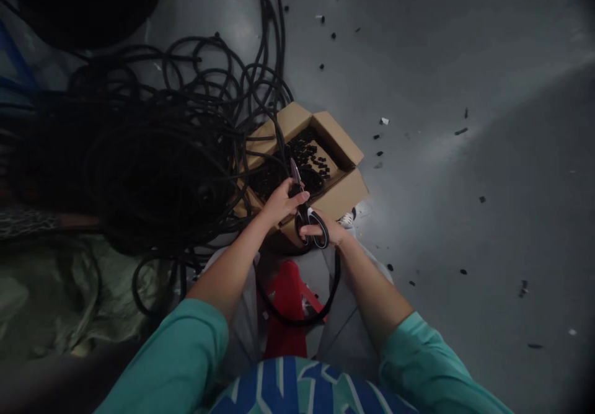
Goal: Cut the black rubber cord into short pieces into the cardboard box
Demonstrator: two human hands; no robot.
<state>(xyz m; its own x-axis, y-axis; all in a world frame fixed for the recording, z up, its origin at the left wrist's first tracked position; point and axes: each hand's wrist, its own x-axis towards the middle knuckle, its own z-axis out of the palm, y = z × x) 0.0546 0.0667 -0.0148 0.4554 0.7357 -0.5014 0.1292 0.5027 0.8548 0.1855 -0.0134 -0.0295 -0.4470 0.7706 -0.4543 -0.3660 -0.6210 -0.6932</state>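
Observation:
Over an open cardboard box, my right hand [325, 225] is closed around the black-and-grey handles of a pair of scissors [296, 173], thumb through one loop. The blades point away from me. Beside the blades is my left hand [281, 202], its fingers closed on a black hose that is mostly hidden there; the thumb lies across by the scissors' pivot. A length of black hose [297, 323] hangs in a loop below my hands, between my knees. Inside the cardboard box [341, 138] lie many short cut black pieces [304, 150] and some coiled hose.
A big tangle of black hose [204, 101] spreads to the left and over the box's edge. A red stool [289, 284] is between my legs. Small black bits and white scraps [384, 121] dot the grey floor. Pale green sheeting [125, 302] lies at lower left.

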